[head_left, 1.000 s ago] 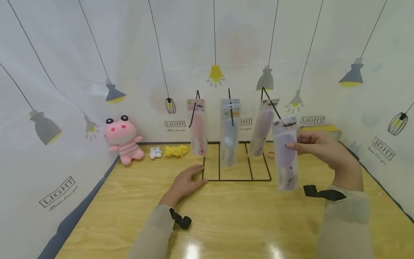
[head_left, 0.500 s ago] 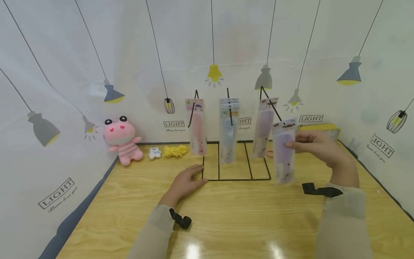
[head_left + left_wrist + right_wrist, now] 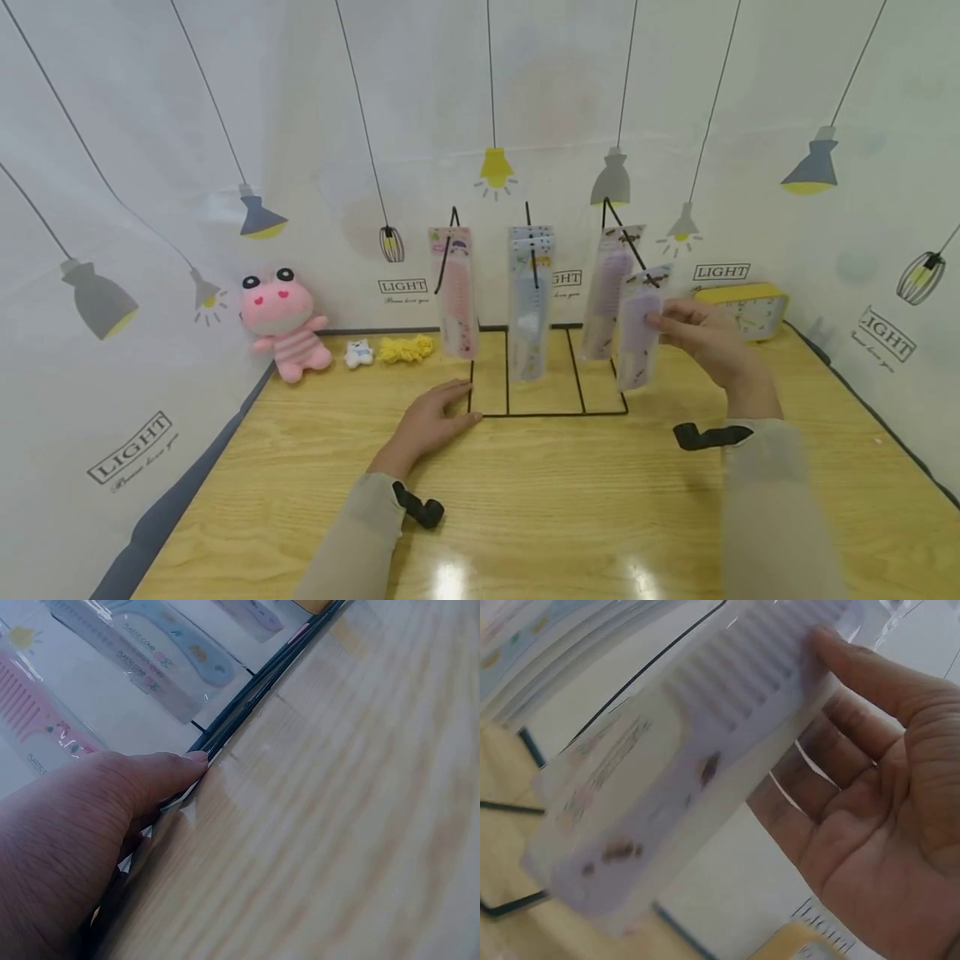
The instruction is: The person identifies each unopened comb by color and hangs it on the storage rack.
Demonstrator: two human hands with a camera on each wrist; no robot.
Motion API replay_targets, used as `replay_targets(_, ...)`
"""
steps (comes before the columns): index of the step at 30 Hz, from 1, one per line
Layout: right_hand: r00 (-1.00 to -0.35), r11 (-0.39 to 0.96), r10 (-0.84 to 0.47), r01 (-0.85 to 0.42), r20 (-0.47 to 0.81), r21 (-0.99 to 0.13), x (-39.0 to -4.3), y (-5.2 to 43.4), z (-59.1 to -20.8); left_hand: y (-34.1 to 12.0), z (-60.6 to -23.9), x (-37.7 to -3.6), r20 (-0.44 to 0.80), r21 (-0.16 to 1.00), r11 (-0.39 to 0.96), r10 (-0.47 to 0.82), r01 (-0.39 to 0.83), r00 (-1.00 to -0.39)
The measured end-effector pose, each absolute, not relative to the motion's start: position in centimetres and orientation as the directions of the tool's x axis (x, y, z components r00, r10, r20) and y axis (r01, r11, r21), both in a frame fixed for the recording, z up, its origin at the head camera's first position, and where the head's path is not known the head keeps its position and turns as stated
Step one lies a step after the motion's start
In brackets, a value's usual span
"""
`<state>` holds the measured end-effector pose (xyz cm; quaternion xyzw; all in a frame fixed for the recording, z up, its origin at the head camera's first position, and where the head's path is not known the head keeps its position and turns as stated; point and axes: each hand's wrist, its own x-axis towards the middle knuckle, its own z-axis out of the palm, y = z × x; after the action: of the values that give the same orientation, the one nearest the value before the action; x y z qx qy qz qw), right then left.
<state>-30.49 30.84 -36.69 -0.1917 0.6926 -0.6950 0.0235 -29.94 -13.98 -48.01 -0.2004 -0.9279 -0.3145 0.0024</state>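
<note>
My right hand pinches the edge of a clear-packed purple comb between thumb and fingers. The tip of the right-hand hook of a black wire rack shows in front of the pack's top. Behind it, another packed purple comb hangs on that same hook. Several packed blue combs hang on the middle hook and packed pink combs on the left one. My left hand rests at the rack's front left corner, with its thumb on the base wire in the left wrist view.
A pink plush toy, a small white bear and a yellow bundle sit along the wall at the left. Behind my right hand stands a yellow clock. Everything is on a wooden table.
My right hand has moved left and inward with the packed purple comb, so the hook tip now reaches past the pack's top edge. More of the clock shows. The left hand stays at the rack.
</note>
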Motion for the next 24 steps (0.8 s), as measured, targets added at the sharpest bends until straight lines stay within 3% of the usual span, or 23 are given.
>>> replay_targets(5, -0.848, -0.142, -0.472, -0.197, 0.242, -0.97, -32.1, 30.9, -39.6, -14.1, -48.4, -29.9, 0.127, 0.586, 0.724, 0.361, 0.364, -0.924)
replay_targets(9, -0.842, -0.156, -0.491, -0.168, 0.224, -0.973, -32.7, 30.6, -41.2, -14.1, -48.5, -29.8, 0.118, 0.589, 0.726, 0.358, 0.355, -0.926)
replay_targets(19, -0.942, -0.131, -0.189, -0.254, 0.276, -0.958, -33.2, 29.7, -41.1, -14.0, -48.2, -30.0, 0.13, 0.588, 0.721, 0.364, 0.367, -0.922)
replay_targets(24, -0.958, -0.123, -0.124, -0.242, 0.257, -0.962, -33.3, 29.4, -40.9, -14.0, -48.0, -30.0, 0.114, 0.587, 0.725, 0.365, 0.359, -0.924)
